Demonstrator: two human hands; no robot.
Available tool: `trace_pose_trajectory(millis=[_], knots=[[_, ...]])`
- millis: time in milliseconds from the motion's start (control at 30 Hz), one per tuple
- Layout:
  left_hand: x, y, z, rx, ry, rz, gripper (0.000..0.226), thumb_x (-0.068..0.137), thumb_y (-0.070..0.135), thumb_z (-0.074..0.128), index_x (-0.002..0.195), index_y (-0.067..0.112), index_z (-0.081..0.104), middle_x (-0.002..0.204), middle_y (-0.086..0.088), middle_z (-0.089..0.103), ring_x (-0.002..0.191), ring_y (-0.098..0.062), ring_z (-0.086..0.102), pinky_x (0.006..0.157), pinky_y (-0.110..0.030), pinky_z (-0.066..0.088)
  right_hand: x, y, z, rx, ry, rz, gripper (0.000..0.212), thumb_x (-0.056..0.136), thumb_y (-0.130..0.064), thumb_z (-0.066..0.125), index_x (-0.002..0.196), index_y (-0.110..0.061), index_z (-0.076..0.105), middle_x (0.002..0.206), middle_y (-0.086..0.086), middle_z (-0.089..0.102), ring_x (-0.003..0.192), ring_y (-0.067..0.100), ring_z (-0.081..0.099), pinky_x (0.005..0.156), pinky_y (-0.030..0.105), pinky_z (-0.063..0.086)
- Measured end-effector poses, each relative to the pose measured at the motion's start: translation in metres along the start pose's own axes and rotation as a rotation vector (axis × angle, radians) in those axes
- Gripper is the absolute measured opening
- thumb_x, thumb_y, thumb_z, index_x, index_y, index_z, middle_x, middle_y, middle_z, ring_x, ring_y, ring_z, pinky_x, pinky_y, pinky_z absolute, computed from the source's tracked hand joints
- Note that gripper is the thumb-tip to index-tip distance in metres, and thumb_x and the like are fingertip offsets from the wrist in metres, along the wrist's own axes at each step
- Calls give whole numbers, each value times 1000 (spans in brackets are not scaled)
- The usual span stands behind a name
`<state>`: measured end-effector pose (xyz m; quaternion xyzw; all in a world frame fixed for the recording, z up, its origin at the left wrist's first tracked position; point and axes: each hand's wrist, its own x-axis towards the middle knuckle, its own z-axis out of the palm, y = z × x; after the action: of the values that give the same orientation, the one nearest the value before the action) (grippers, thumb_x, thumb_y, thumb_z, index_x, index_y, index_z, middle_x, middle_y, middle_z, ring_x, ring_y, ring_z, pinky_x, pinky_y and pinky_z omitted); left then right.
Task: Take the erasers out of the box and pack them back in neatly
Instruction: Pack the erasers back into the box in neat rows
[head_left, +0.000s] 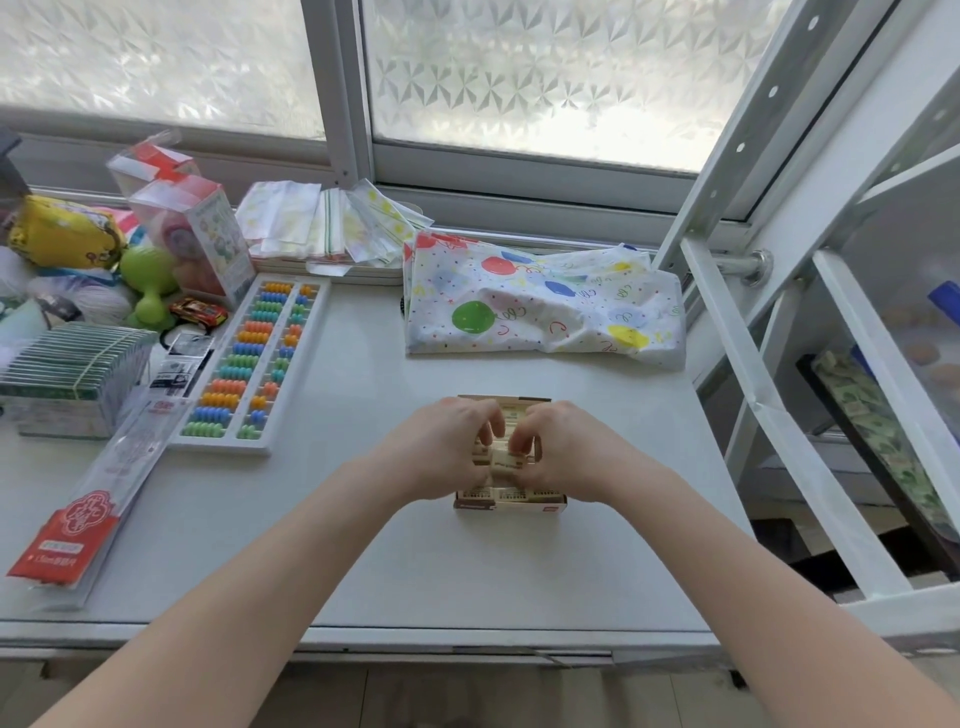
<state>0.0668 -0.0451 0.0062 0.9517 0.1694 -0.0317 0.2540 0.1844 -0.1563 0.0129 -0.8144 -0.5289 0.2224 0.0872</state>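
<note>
Nearest, both forearms reach in from the bottom edge and meet over the box (509, 506), which sits on the white table (363, 519) just ahead of its front edge. Left hand (441, 449) and right hand (566, 452) curl over it, fingertips drawn together on one eraser (505, 460) at the middle — the rest (540, 494) lie in rows beneath. Whether that piece is going out or in cannot be told. Best, I judge, to keep it level and square to its neighbours, with the box braced so it does not slide. Beyond lie an abacus (249, 364) and a balloon-printed bag (540, 306) — well apart.
</note>
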Motion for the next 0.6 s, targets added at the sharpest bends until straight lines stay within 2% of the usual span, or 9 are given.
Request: trace_pose_trajectory(millis=[100,167,233,367,500,600], knots=[[2,-1,-1,5,-13,-8,29,75,22,68,104,21,61,106,5,64,100,-14,58,85,-30,49,0,0,-5,133,-47,45,27,70,-28,78,95,-18,73,71,-14,50,65,9,52,63,28,49],[3,0,-2,6,-21,-13,29,75,23,70,103,20,64,105,4,64,99,-14,57,85,-29,49,-1,0,-7,176,-52,56,26,69,-28,79,94,-20,74,70,-14,52,67,11,55,66,32,54],[3,0,-2,6,-34,-22,29,74,25,72,102,20,65,103,4,62,97,-13,54,84,-28,48,0,-1,-6,177,-36,46,16,72,-24,77,87,-21,74,70,-13,52,69,12,55,66,32,55],[7,-1,-3,43,-61,-27,28,73,23,73,100,21,65,97,5,56,90,-11,46,80,-26,45,2,-3,-3,63,-41,5,12,72,-21,71,84,-19,72,69,-13,51,71,12,53,56,17,40],[9,-1,-1,87,-77,-31,25,73,23,72,98,21,68,103,1,59,100,-16,52,84,-30,48,4,-3,-4,69,-62,-10,18,69,-20,72,87,-21,71,73,-14,47,72,11,51,61,23,43],[8,-1,-1,90,-75,-31,23,74,20,69,97,21,71,106,1,58,102,-17,53,82,-28,47,5,-3,-3,62,-68,-11,15,67,-21,73,80,-22,67,75,-13,46,72,10,48,58,20,40]])
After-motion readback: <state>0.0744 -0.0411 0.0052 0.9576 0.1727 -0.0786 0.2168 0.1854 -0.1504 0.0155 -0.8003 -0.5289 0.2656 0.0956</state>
